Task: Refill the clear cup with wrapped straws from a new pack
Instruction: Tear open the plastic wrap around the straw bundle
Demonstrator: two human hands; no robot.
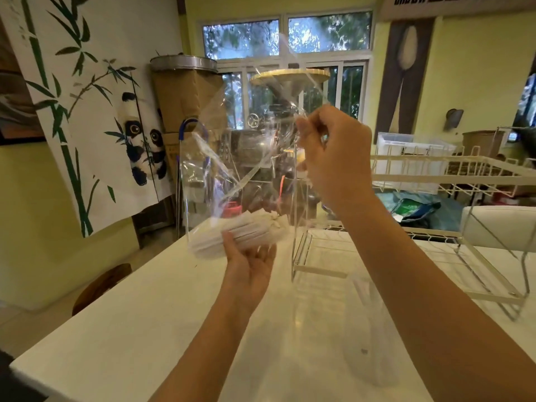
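A clear plastic pack (232,169) is held up in the air above the white table (145,314). A bundle of white wrapped straws (246,230) lies across its bottom. My left hand (249,262) cups the bundle from below through the plastic. My right hand (333,152) is higher up and pinches the pack's crumpled top edge. A tall clear cup (371,329) stands on the table under my right forearm, faint and blurred, with a few white straws showing inside it.
A white wire dish rack (435,250) stands on the table at the right. A dark wooden stool (101,285) sits beside the table's left edge. A panda wall hanging (116,111), cardboard boxes and machinery fill the background.
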